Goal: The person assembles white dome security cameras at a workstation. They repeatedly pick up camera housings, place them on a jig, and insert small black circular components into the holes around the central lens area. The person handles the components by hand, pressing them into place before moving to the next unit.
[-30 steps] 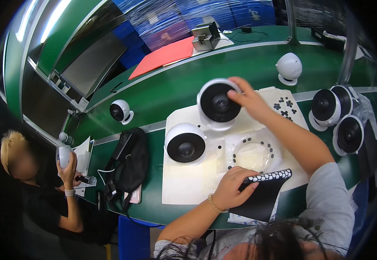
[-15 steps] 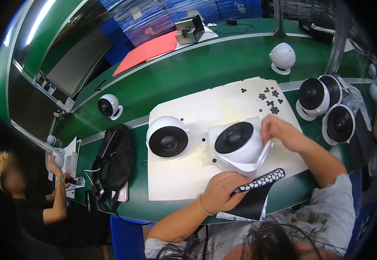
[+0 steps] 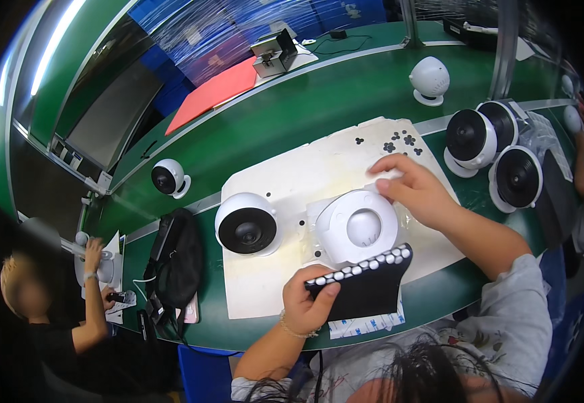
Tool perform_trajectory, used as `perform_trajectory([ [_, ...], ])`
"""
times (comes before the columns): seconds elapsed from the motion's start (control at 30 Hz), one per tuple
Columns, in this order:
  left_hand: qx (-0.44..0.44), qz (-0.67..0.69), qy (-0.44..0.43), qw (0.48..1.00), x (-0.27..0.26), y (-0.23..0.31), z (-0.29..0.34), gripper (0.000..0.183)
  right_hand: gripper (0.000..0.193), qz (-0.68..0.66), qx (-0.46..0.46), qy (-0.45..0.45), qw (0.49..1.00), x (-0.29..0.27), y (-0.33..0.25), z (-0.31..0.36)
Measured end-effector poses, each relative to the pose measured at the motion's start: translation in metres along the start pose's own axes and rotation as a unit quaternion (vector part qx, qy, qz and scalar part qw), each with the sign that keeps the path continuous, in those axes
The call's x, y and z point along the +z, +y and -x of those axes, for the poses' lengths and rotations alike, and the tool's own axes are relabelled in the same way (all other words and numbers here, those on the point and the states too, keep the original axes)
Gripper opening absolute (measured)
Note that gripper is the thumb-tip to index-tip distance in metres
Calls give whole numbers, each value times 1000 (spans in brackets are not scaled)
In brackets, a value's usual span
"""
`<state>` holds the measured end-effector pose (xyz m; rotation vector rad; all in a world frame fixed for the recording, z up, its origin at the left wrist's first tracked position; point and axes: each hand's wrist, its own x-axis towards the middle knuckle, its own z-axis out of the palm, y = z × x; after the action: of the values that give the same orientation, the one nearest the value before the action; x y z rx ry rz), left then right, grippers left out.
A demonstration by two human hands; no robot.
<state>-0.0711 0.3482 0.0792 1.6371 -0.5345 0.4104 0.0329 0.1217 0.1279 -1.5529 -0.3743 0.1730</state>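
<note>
Green curved counter [image 3: 319, 101], glossy, with a white mat [image 3: 285, 188] of foam-like sheet laid flat on it. Since a second ago the white dome camera unit [image 3: 357, 227] has been lifted from further back on the mat, brought nearer the person and flipped: its dark lens face was up, now the pale round underside with a central hub shows, resting on the mat over a clear plastic film. That suggests work has shifted to the base side. The right hand [image 3: 416, 191], which gripped the unit half a second ago, now rests at its upper right edge, fingers curled, seemingly pinching a bit of film; exact grip hard to tell. Left hand [image 3: 308, 302] clamps thumb-over a black sheet [image 3: 366, 285] lined with small white round pads, as before. A second dome camera [image 3: 246, 225], lens up, sits just left. Small black dots [image 3: 399, 142] lie at the mat's far corner.
</note>
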Motion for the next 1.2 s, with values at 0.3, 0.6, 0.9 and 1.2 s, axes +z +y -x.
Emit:
perform_trajectory([
  [0.3,-92,104,71,988,16,15,-7,27,38,239,-265,-132,925,15,-10,47],
  [0.6,-32,-36,1,999,6,10,-11,13,19,244,-300,-131,913,10,-9,44],
  [0.9,-158,-22,58,985,9,17,-8,14,29,228,-452,-107,855,6,-6,33],
  [1.2,-159,-54,34,985,5,13,-8,16,51,167,-250,-107,948,15,0,45],
])
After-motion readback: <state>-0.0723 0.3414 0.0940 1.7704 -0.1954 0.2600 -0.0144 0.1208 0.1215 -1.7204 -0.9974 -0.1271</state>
